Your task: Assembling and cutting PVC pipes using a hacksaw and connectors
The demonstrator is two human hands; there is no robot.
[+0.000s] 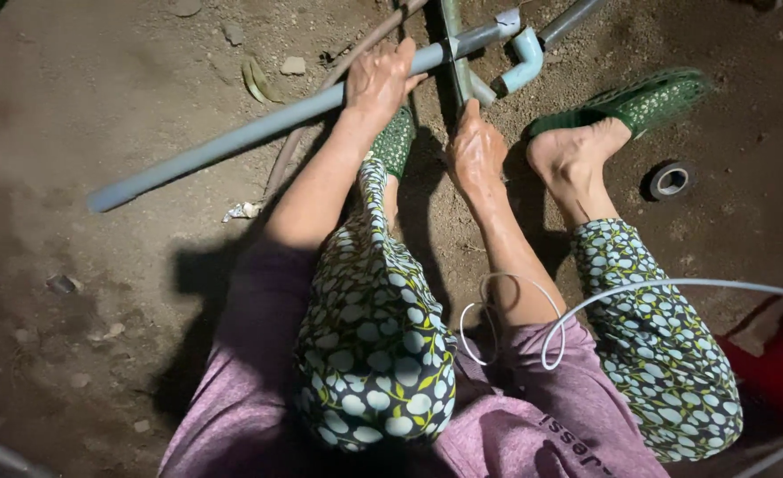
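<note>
grey pipe [258,128] gripped by left hand [378,80] (arm outstretched); right hand [475,146] beside.

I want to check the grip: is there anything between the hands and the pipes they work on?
Nothing visible. The left hand lies directly on the long grey pipe, fingers curled over it. The right hand touches the short pipe near the joint, though its fingertips are hard to see. The tape roll lies apart on the ground.

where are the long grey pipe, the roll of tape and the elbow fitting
long grey pipe [232,140], head view, middle of its bare length
roll of tape [671,181], head view, on its dark outer ring
elbow fitting [526,55], head view, on the pale bend
</note>
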